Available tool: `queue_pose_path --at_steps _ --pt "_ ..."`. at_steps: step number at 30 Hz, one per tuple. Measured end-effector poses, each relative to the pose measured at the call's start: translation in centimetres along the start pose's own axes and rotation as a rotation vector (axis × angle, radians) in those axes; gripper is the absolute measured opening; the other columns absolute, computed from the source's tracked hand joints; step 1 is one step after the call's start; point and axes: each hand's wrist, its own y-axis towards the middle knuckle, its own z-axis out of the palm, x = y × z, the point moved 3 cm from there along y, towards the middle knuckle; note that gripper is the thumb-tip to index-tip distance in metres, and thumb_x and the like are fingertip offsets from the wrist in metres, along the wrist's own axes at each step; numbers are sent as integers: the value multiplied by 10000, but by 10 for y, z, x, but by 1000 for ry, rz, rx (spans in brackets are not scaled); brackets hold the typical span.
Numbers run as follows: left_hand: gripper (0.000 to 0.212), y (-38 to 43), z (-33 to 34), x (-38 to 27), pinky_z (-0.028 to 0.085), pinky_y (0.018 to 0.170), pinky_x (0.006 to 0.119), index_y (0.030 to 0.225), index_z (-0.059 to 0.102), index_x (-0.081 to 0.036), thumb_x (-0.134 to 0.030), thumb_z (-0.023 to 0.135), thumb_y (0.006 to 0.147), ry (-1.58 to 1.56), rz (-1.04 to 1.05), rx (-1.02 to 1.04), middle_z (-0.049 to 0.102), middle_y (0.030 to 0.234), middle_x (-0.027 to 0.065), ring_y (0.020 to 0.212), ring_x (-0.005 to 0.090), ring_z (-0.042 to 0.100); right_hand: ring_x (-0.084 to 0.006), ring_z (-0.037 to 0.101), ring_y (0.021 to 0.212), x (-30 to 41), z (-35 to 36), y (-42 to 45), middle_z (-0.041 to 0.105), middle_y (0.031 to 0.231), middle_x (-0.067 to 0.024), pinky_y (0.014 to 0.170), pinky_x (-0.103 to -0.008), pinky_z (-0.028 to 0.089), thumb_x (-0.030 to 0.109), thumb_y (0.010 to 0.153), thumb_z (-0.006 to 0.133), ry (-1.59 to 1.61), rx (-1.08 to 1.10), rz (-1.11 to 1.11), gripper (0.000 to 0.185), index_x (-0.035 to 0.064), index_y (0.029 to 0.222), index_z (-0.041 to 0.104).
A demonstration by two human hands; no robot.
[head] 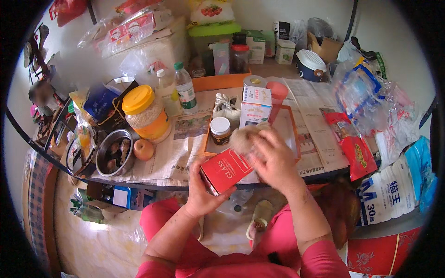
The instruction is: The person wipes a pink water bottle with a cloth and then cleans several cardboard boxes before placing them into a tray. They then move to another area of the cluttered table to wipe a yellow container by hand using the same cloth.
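Note:
My left hand [205, 194] grips a red cardboard box [226, 169] with white lettering, tilted above the table's front edge. Just over the box's upper right side, my right hand [273, 156] holds a beige cloth [245, 139], blurred and bunched under the fingers. Behind them is a shallow orange-rimmed tray [295, 133]. In it stand a dark jar with a white lid [220, 127], a white bag [226, 111] with its top gathered, and a white printed box [256, 107]. A pink plastic cup [277, 91] and a roll [255, 81] are at its back.
Newspaper [189, 133] covers the table. At left are a steel bowl [115, 153] of dark items, an apple-like fruit [143, 150], a yellow-lidded jar [147, 114] and a plastic bottle [184, 87]. Red snack packets [358, 154] and plastic bags [363, 97] lie at right.

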Motion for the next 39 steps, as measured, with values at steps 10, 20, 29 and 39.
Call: queue_pose_path --at_steps 10,20,29,39 --pt "1026 6 -1 -1 311 982 394 1312 154 -19 -150 832 553 9 -64 18 335 1240 151 1156 261 386 -321 497 958 18 3 -6 500 995 -126 825 -411 424 161 734 612 -27 -36 -65 359 31 1061 540" --pt "845 15 -3 -11 362 965 391 1315 249 -25 -122 745 637 116 54 208 481 1198 143 1112 226 477 -286 550 747 53 -21 -12 530 940 -99 639 -396 472 176 644 722 113 -46 -410 495 132 1103 541" --pt "776 21 1 8 358 970 393 1295 280 -43 -136 720 662 121 61 344 490 1192 126 1121 216 472 -208 480 781 105 -60 -24 523 994 -126 617 -311 418 613 746 366 354 -328 -477 735 -71 969 518" --pt "701 21 1 13 353 976 396 1273 314 -64 -152 693 690 95 42 363 499 1185 107 1130 205 466 -194 482 819 114 -47 -27 510 1022 -107 667 -308 399 479 728 462 392 -80 -627 588 -48 984 512"
